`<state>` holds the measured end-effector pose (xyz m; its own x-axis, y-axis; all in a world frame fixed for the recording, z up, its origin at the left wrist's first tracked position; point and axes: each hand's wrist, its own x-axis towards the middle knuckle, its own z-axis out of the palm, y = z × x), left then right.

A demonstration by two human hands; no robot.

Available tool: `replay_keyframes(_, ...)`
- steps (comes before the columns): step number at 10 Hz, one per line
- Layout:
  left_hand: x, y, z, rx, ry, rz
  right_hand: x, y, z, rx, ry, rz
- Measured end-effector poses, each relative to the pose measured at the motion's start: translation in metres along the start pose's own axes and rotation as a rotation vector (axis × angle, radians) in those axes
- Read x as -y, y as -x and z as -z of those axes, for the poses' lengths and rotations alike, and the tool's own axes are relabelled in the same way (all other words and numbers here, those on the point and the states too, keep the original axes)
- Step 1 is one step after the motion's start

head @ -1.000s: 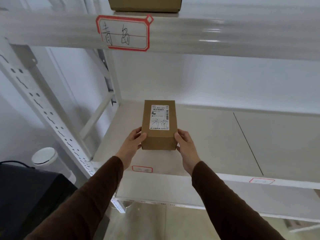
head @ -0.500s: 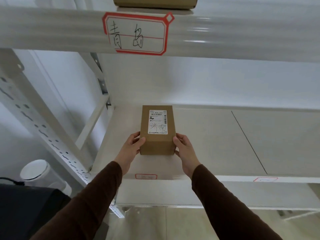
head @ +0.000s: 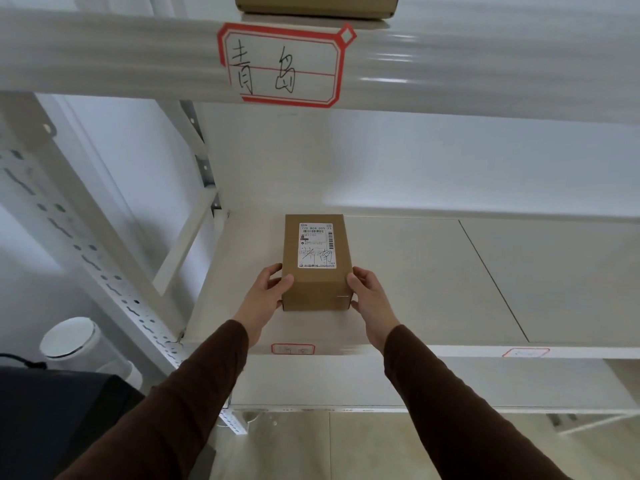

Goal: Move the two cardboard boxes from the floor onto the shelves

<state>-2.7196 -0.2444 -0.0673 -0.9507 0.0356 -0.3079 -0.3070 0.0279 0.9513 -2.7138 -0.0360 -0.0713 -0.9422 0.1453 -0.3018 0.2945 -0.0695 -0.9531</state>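
A small brown cardboard box with a white shipping label on top sits at the left end of the middle shelf, its base down on the board. My left hand presses its left near corner and my right hand its right near corner, so both hold it. A second cardboard box stands on the upper shelf, only its lower edge visible at the top of the frame.
The upper shelf beam carries a red-bordered handwritten label. Small red labels mark the middle shelf's front edge. A perforated white upright slants at left, with a white bin and a black object below.
Both hands have carried the box forward, deeper over the middle shelf, and lowered it onto the board. My head has moved closer to the rack.
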Motion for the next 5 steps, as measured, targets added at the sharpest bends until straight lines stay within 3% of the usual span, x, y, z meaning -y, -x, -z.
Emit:
replay_keyframes(3, -0.023, 0.009, 0.004, -0.119, -0.255, -0.090, 0.029, 0.013, 0.004, -0.050, 0.182, 0.130)
replay_keyframes(5, -0.086, 0.041, 0.013, -0.119, -0.473, -0.354, 0.099, 0.053, 0.004, -0.037, 0.395, 0.470)
